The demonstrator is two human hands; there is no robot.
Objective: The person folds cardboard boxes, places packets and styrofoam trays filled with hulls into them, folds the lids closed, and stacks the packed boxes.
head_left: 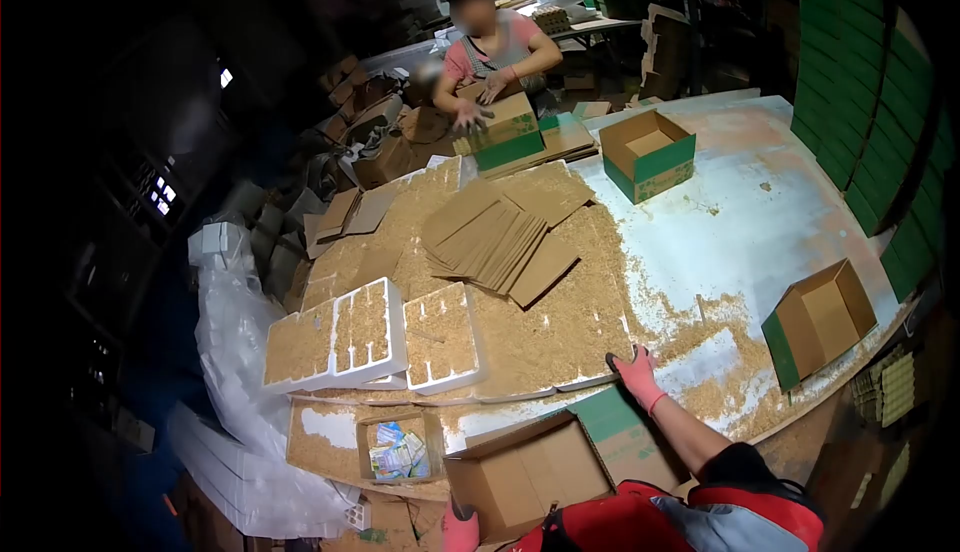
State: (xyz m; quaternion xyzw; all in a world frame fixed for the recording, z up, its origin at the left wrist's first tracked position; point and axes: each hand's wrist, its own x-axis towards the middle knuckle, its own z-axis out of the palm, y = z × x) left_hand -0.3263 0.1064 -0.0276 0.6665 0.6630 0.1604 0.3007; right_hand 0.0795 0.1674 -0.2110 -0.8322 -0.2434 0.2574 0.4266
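An open cardboard box (pixel 535 477) with green outer panels sits at the front edge of the table, close to my body. My left hand (pixel 460 530), in a pink glove, is against the box's left side; its fingers are mostly hidden. My right hand (pixel 637 376), gloved in pink with dark fingertips, reaches past the box. Its thumb and fingers are apart, at the near right corner of the sawdust-covered white foam trays (pixel 580 380). I cannot make out anything held in it.
Stacked flat cardboard sheets (pixel 490 237) lie on the sawdust. Filled foam trays (pixel 365 327) stand at left, behind a small box of colourful packets (pixel 400 450). Two open boxes (pixel 648 157) (pixel 820 322) are at right. Across the table, a person (pixel 492 57) handles another box (pixel 508 130).
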